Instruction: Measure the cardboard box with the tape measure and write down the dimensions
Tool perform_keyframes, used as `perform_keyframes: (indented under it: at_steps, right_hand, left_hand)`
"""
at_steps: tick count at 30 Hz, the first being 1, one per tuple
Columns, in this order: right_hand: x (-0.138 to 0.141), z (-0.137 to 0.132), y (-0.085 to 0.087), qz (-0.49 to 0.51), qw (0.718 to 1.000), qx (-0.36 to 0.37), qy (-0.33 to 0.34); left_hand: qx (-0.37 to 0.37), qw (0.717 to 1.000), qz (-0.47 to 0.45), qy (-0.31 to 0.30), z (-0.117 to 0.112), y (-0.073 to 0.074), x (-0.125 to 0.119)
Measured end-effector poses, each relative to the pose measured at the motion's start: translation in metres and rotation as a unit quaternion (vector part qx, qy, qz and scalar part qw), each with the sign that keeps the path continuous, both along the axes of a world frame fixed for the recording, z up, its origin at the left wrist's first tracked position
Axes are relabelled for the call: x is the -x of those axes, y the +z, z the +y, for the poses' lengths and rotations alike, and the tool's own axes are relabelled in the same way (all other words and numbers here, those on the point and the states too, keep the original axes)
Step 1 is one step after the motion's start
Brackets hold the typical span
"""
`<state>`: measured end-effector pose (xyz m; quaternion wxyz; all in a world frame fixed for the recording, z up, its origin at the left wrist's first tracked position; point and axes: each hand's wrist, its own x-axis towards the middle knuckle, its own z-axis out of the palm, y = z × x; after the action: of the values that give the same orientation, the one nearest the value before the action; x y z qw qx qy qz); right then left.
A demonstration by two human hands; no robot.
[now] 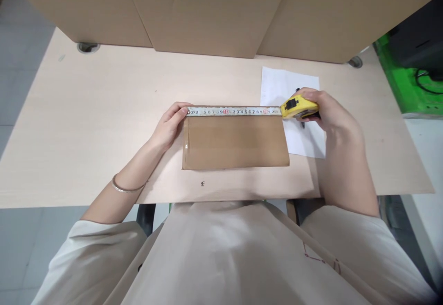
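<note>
Tape measure along box edge

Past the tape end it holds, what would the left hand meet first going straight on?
Beyond the tape measure blade, the left hand would probably pass over desktop and first meet the brown cardboard panel at the back; depth is unclear.

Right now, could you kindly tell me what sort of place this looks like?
Probably an office or workroom, judging by the pale desk with round openings, the white paper and yellow tape measure.
</note>
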<state>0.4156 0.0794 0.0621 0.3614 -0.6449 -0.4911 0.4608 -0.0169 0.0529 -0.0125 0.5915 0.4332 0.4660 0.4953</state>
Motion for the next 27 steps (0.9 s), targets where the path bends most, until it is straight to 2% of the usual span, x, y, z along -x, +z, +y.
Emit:
perform_keyframes:
  at_steps: [8,13,16,19,23,25,27]
  right_hand:
    - [-0.011,0.006,0.003,-0.022,0.998,0.034,0.043]
    - [-0.009,0.002,0.022,-0.051,0.997,0.004,0.060]
    - [0.019,-0.008,0.034,-0.052,0.991,-0.038,0.120]
    - [0.063,-0.020,0.035,-0.135,0.960,-0.132,0.207]
    - [0.116,-0.031,0.020,-0.249,0.897,-0.236,0.280]
    - [0.130,-0.033,0.010,-0.269,0.874,-0.268,0.304]
    - [0.137,-0.034,0.002,-0.270,0.860,-0.288,0.323]
  left_hand:
    - [-0.006,1.000,0.017,-0.007,0.002,-0.002,0.003]
    - [-0.004,1.000,0.018,-0.005,0.003,-0.004,0.004]
    - [-0.007,1.000,0.024,-0.008,0.002,-0.004,0.005]
    - [-0.007,1.000,0.021,-0.015,0.002,-0.004,0.006]
    - [0.001,1.000,0.021,-0.021,0.003,-0.005,0.007]
    - [-0.010,0.999,0.024,-0.037,0.003,-0.007,0.010]
    - [-0.043,0.995,0.035,-0.083,0.005,-0.011,0.015]
